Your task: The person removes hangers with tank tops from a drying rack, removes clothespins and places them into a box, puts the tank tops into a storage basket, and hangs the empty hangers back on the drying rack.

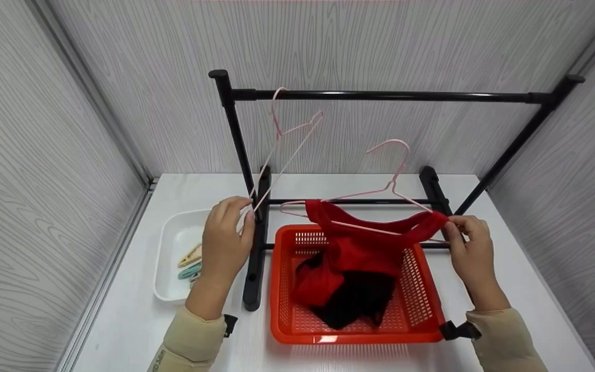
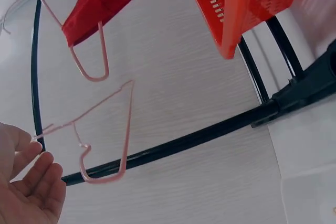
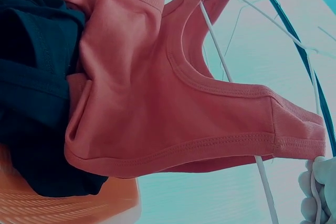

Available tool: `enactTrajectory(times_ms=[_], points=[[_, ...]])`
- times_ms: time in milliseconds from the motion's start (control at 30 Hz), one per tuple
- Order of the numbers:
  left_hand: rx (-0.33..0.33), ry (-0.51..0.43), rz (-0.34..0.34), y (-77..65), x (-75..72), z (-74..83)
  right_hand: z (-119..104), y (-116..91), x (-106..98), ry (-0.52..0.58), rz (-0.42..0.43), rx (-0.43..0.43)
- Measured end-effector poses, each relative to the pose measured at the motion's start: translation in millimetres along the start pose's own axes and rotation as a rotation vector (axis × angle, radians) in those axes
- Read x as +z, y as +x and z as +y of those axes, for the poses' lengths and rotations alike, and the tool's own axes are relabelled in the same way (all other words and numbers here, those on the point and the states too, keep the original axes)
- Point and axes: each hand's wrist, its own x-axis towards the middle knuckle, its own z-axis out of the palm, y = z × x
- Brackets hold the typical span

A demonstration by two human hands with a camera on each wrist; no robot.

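A red sleeveless top (image 1: pixel 364 243) hangs by its straps on a pink wire hanger (image 1: pixel 398 165), its lower part down in the red basket (image 1: pixel 277 289). My right hand (image 1: pixel 473 248) pinches the hanger's right end beside the strap; in the right wrist view, fingers (image 3: pixel 307 192) curl round the wire there. A second pink hanger (image 1: pixel 297 150) is hooked over the rack's bar, bare and turned edgeways. My left hand (image 1: pixel 228 235) pinches its near end between thumb and fingers. The left wrist view shows this hanger (image 2: pixel 127 129) with the fingertips (image 2: pixel 32 148) at its tip.
A black clothes rack (image 1: pixel 390 96) stands behind and around the basket. Black cloth (image 1: pixel 354 299) lies in the basket below the red top. On the left, a white tray (image 1: pixel 166 258) holds several clothes pegs (image 1: pixel 190 271), partly hidden by the left arm. Grey panels (image 1: pixel 173 51) enclose the table.
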Motion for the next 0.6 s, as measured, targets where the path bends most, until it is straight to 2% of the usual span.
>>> enactTrajectory(times_ms=[300,467,600], points=[[0.019,-0.070,-0.107,1.7,31.1,20.1,-5.2,1.2,-0.2,0.015,-0.001,-0.005],[0.006,-0.098,-0.199,1.9,50.5,24.6,-7.2,0.6,-0.2,0.019,-0.007,-0.002],[-0.007,-0.088,-0.242,-0.3,62.1,24.6,-7.6,-1.4,0.1,0.009,-0.023,0.018]])
